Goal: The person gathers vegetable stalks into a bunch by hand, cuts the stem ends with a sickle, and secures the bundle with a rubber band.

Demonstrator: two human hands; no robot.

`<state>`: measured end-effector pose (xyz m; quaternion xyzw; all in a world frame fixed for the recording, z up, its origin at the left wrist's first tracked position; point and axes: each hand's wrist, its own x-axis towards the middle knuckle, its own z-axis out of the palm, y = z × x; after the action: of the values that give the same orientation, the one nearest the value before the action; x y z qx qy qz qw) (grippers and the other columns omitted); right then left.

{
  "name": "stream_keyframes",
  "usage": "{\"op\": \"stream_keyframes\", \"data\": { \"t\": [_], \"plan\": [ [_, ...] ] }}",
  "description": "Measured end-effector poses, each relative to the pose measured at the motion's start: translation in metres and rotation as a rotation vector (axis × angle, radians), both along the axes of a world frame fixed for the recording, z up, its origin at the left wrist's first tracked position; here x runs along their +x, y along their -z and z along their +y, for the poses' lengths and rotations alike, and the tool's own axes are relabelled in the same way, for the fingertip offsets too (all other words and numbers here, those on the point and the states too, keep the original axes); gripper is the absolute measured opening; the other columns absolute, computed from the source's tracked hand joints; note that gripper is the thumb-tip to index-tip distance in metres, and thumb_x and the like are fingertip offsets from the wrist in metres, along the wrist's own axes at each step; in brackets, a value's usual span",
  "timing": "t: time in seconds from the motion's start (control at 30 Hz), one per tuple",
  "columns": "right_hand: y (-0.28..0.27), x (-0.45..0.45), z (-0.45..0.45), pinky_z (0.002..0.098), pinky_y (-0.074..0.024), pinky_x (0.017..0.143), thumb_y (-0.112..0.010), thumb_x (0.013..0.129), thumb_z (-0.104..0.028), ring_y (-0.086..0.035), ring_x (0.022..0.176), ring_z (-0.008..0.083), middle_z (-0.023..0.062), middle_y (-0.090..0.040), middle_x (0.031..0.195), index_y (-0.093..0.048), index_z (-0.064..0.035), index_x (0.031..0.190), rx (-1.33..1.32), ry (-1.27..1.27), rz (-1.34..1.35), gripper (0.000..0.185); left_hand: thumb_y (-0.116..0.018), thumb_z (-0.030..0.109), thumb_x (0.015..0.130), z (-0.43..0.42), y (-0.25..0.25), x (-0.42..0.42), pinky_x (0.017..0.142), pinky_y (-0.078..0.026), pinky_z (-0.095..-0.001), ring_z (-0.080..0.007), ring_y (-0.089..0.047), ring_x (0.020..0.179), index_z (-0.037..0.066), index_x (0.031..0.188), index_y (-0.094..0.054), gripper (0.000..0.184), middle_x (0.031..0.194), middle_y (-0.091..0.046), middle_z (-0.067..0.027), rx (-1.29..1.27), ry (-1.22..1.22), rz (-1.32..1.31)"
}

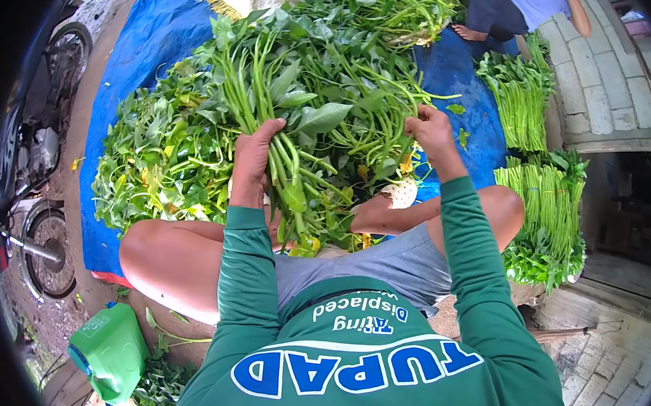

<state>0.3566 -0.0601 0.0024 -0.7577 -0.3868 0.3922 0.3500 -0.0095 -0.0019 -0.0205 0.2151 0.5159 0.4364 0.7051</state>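
**A:** L hand (255,157) is clenched round a thick bunch (250,92) of leafy stems, ends poking down twd the lap!

**B:** And the R hand (434,137)?

**A:** Well apart from it, a bit farther out, thumb & forefinger pinched on a thin stem (405,95) at the R edge of the leafy heap (160,142).

**B:** Room to move?

**A:** Tight on the L: heap spreads nearly to the edge of the blue tarp (144,47), motorbike (45,149) past a strip of ground. On the R, a blue strip runs btwn heap & stacked bundles (547,211), w/ a few loose leaves on it.

**B:** Near side?

**A:** Bent knees (145,247) fence it L & R; green jug (111,350) sits off the tarp, behind the L knee. Another person's foot (469,33) is far R.
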Motion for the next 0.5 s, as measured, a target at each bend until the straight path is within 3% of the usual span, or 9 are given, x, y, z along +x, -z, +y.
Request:
{"op": "stream_keyframes", "data": {
  "t": [0.03,0.07,0.17,0.2,0.3,0.33,0.43,0.5],
  "plan": [
    [0.000,-0.002,0.001,0.0396,-0.0578,0.083,-0.068,0.103,-0.016,-0.075,0.096,0.0233,0.0168,-0.077,0.108,-0.071,-0.0011,0.128,-0.004,0.015,-0.265,0.029,-0.084,0.017,0.091,-0.001,-0.004,0.000,0.056,-0.059,-0.0348,-0.0202,-0.072,0.062,-0.003,0.101,-0.075,0.024,0.080,-0.075,-0.0095,-0.015,0.013,-0.011],
    [0.000,-0.007,-0.003,0.0442,-0.0571,0.086,-0.070,0.103,-0.020,-0.075,0.095,0.0301,0.0210,-0.077,0.104,-0.072,-0.0002,0.126,0.184,0.119,-0.422,0.031,-0.084,0.018,0.091,-0.002,-0.008,0.002,0.056,-0.059,-0.0347,-0.0202,-0.072,0.062,-0.003,0.100,-0.074,0.024,0.080,-0.075,-0.0096,-0.023,0.019,-0.011],
    [0.007,0.002,0.005,0.0454,-0.0571,0.087,-0.071,0.104,-0.025,-0.075,0.095,0.0360,0.0210,-0.078,0.103,-0.073,0.0004,0.119,0.423,0.291,-0.437,0.030,-0.083,0.018,0.092,-0.004,-0.012,0.001,0.056,-0.059,-0.0345,-0.0202,-0.072,0.061,-0.003,0.100,-0.075,0.024,0.080,-0.075,-0.0097,-0.050,0.058,-0.001],
    [0.000,-0.003,0.006,0.0454,-0.0559,0.084,-0.069,0.106,-0.029,-0.073,0.092,0.0361,0.0204,-0.076,0.098,-0.073,0.0009,0.110,0.430,0.371,-0.574,0.030,-0.083,0.018,0.092,-0.006,-0.013,0.003,0.056,-0.059,-0.0343,-0.0201,-0.073,0.062,-0.003,0.100,-0.075,0.024,0.080,-0.075,-0.0095,-0.054,0.067,-0.003],
    [-0.028,-0.001,0.003,0.0412,-0.0528,0.073,-0.070,0.108,-0.035,-0.067,0.081,0.0219,0.0097,-0.072,0.088,-0.073,0.0013,0.107,0.371,0.399,-0.602,0.037,-0.083,0.019,0.091,-0.005,0.013,0.006,0.058,-0.060,-0.0340,-0.0197,-0.073,0.064,-0.002,0.098,-0.075,0.024,0.080,-0.075,-0.0085,-0.041,0.083,-0.024],
    [-0.022,0.011,0.007,0.0394,-0.0478,0.064,-0.068,0.110,-0.040,-0.061,0.071,0.0170,0.0049,-0.066,0.080,-0.074,0.0011,0.104,0.430,0.388,-0.583,0.042,-0.084,0.020,0.090,-0.009,0.011,0.010,0.060,-0.059,-0.0331,-0.0188,-0.073,0.065,0.000,0.097,-0.076,0.023,0.081,-0.076,-0.0074,-0.042,0.076,-0.006],
    [-0.032,0.016,0.003,0.0357,-0.0448,0.058,-0.067,0.110,-0.042,-0.055,0.064,0.0110,0.0003,-0.059,0.073,-0.075,-0.0002,0.100,0.499,0.427,-0.197,0.044,-0.085,0.021,0.090,-0.017,0.022,0.018,0.058,-0.057,-0.0321,-0.0171,-0.071,0.063,0.002,0.097,-0.076,0.023,0.081,-0.075,-0.0049,-0.036,0.112,-0.025],
    [-0.057,0.003,-0.008,0.0310,-0.0486,0.062,-0.066,0.111,-0.036,-0.056,0.068,0.0084,-0.0010,-0.062,0.080,-0.075,-0.0022,0.108,0.443,0.392,0.275,0.036,-0.085,0.021,0.092,-0.021,0.042,0.027,0.058,-0.057,-0.0319,-0.0158,-0.070,0.063,0.004,0.098,-0.076,0.021,0.080,-0.074,-0.0039,-0.055,0.119,-0.063]
  ]
}}
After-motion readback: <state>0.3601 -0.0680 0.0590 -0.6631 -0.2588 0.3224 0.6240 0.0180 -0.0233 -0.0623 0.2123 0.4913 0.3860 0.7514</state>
